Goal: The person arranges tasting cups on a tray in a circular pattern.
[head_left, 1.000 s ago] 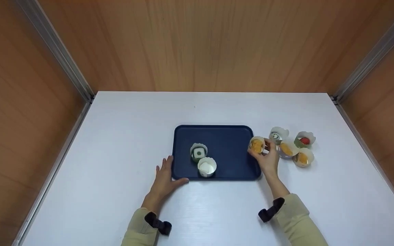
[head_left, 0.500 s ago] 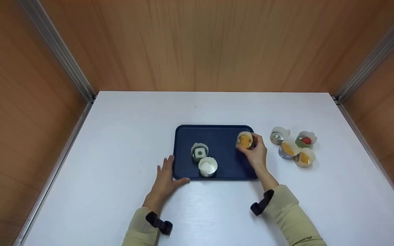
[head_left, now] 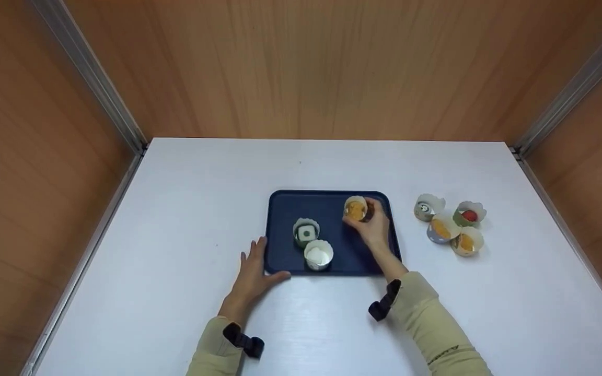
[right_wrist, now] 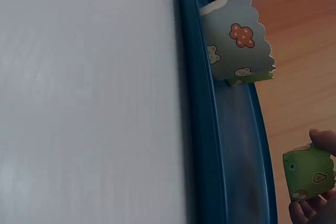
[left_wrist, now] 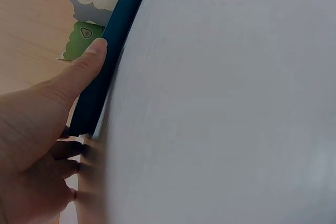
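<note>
A: Right hand, state?

B: Right grip [head_left: 375, 222] grasping the orange-filled cup [head_left: 355, 210], pinched between thumb and fingers.

A: Location of that cup?

B: Over the far part of the dark blue tray [head_left: 290, 206], right of its middle. Right wrist view shows a green outer wall with an avocado print, clear of the tray rim.

A: Left hand?

B: Left grip [head_left: 251, 274] released. Fingers extended at the tray's left edge; thumb [left_wrist: 86, 66] on the near rim.

A: Tray contents?

B: Two cups, upright. One contains a square white piece [head_left: 307, 233]; the grey bear-print cup [head_left: 319, 256] sits nearer the person, just beside it. Contact between them: cannot tell.

A: Elsewhere?

B: Four cups clustered on the white counter [head_left: 201, 183], right of the tray: a pale cup [head_left: 423, 209], a red-filled cup [head_left: 470, 215], a bluish cup [head_left: 439, 231] and a yellowish cup [head_left: 466, 243]. Wood-grain panel [head_left: 301, 68] behind.
</note>
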### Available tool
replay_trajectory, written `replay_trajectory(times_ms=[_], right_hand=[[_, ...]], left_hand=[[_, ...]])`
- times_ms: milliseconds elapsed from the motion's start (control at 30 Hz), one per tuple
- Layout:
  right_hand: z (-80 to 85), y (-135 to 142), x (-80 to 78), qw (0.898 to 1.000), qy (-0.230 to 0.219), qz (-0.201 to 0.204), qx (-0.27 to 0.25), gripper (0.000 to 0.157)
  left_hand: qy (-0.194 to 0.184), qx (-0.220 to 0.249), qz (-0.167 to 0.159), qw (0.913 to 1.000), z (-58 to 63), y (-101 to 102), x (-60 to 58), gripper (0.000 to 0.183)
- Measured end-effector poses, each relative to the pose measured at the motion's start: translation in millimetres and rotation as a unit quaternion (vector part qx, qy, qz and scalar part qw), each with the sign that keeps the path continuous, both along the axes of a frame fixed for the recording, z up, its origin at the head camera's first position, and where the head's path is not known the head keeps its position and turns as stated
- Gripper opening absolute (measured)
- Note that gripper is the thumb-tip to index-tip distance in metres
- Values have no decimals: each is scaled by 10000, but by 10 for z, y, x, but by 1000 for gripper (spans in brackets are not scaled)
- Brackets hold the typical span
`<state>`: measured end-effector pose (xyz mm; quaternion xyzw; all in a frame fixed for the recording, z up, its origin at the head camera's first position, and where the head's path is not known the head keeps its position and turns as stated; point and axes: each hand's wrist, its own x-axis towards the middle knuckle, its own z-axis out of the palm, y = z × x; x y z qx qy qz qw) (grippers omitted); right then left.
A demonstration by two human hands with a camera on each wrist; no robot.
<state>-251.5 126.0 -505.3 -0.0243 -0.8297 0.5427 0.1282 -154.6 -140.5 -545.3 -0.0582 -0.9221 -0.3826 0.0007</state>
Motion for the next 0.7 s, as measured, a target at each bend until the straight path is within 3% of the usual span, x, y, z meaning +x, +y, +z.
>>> replay_trajectory(times_ms=[500, 700], right_hand=[[17, -332, -105, 9990, 29, 446, 58, 64], [13, -424, -156, 9983, -49, 564, 140, 64]], left_hand=[[137, 81, 35, 9999, -5, 8, -6, 100], [-2, 49, 80, 10000, -1, 11, -7, 101]])
